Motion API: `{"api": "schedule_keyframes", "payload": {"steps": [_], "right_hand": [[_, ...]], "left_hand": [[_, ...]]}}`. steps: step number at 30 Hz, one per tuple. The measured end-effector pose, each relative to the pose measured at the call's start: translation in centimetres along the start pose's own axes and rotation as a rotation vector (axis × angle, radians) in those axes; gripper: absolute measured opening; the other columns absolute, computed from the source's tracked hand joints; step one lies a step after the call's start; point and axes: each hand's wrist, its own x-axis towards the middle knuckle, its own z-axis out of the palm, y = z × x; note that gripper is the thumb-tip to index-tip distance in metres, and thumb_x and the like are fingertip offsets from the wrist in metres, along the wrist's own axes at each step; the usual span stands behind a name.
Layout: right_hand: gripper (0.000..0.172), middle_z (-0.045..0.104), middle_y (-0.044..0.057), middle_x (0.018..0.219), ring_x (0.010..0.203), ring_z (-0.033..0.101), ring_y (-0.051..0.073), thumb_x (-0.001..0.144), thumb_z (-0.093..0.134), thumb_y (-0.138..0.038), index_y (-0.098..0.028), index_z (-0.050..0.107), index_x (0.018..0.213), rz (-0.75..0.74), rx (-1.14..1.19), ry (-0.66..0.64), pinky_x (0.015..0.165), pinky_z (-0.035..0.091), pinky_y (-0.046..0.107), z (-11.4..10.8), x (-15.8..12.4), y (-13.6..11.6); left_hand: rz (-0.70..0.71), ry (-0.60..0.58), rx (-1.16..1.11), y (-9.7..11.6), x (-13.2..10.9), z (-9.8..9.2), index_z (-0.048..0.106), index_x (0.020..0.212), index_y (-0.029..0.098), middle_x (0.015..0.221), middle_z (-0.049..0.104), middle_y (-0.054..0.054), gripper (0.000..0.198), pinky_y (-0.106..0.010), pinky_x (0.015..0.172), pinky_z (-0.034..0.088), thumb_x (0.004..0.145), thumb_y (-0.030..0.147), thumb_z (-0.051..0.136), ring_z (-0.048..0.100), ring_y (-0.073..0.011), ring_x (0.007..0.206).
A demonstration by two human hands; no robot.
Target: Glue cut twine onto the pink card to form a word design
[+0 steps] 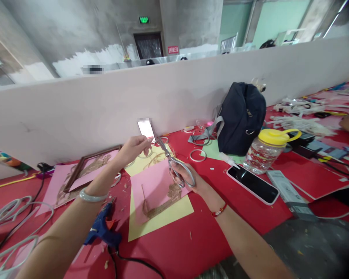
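Note:
My right hand is closed around the handles of metal scissors, whose blades point up and left toward my left hand. My left hand pinches something small near the blade tips; I cannot make out what. Under both hands lie pink paper and yellow paper with brown glued material on them. A small lit phone leans against the partition just behind my left fingers.
A blue glue gun with a black cord lies at the lower left. A wooden frame rests on pink paper at left. At right are a dark bag, a yellow-lidded jar, a phone and white cords.

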Motion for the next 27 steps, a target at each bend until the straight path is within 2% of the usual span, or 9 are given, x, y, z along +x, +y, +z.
{"api": "schedule_keyframes", "payload": {"steps": [9, 15, 19, 22, 25, 27], "right_hand": [[0.061, 0.052, -0.005, 0.060, 0.043, 0.039, 0.007, 0.081, 0.071, -0.079, -0.021, 0.053, 0.074, 0.000, -0.003, 0.003, 0.041, 0.029, 0.025, 0.5, -0.3, -0.8], [0.058, 0.050, -0.006, 0.060, 0.043, 0.037, 0.007, 0.083, 0.070, -0.076, -0.022, 0.054, 0.075, -0.015, -0.012, 0.004, 0.042, 0.027, 0.025, 0.5, -0.3, -0.7], [0.053, 0.053, -0.004, 0.065, 0.048, 0.039, 0.008, 0.085, 0.072, -0.071, -0.022, 0.055, 0.076, -0.041, -0.018, -0.005, 0.046, 0.032, 0.024, 0.7, -0.4, -0.5], [0.053, 0.051, -0.005, 0.061, 0.046, 0.040, 0.008, 0.085, 0.071, -0.072, -0.022, 0.056, 0.077, -0.007, -0.003, -0.025, 0.045, 0.033, 0.024, 0.7, -0.6, -0.2], [0.061, 0.055, -0.002, 0.059, 0.046, 0.048, 0.012, 0.087, 0.059, -0.082, -0.021, 0.063, 0.081, 0.053, -0.008, -0.082, 0.044, 0.039, 0.025, 0.4, -0.9, -0.3], [0.069, 0.062, 0.002, 0.062, 0.050, 0.057, 0.015, 0.089, 0.049, -0.086, -0.020, 0.066, 0.086, 0.105, -0.036, -0.141, 0.045, 0.045, 0.027, 0.0, -1.1, -0.6]], "left_hand": [[-0.001, 0.111, 0.162, -0.5, -0.4, -0.7, 0.057, 0.065, 0.020, 0.059, 0.058, -0.001, 0.049, -0.027, 0.053, 0.033, 0.096, 0.057, 0.052, 0.043, -0.0122, 0.053], [-0.027, 0.188, 0.114, -0.6, -0.4, -1.2, 0.059, 0.068, 0.020, 0.061, 0.060, -0.001, 0.044, -0.026, 0.050, 0.030, 0.091, 0.057, 0.060, 0.040, -0.0109, 0.050], [-0.010, 0.170, 0.041, -0.7, -0.3, -0.9, 0.064, 0.069, 0.020, 0.063, 0.064, -0.003, 0.040, -0.026, 0.054, 0.037, 0.086, 0.056, 0.066, 0.051, -0.0135, 0.056], [0.005, 0.129, 0.013, -0.6, -0.4, -0.2, 0.064, 0.071, 0.020, 0.063, 0.064, -0.003, 0.039, -0.026, 0.057, 0.042, 0.086, 0.056, 0.067, 0.056, -0.0144, 0.058], [0.004, 0.124, 0.034, -0.4, -0.6, 0.5, 0.063, 0.072, 0.019, 0.061, 0.063, -0.002, 0.037, -0.025, 0.055, 0.040, 0.088, 0.052, 0.066, 0.055, -0.0136, 0.056], [0.011, 0.199, 0.035, -0.4, -0.6, 0.5, 0.061, 0.072, 0.019, 0.059, 0.061, -0.001, 0.037, -0.025, 0.053, 0.038, 0.092, 0.050, 0.064, 0.053, -0.0126, 0.054]]}}
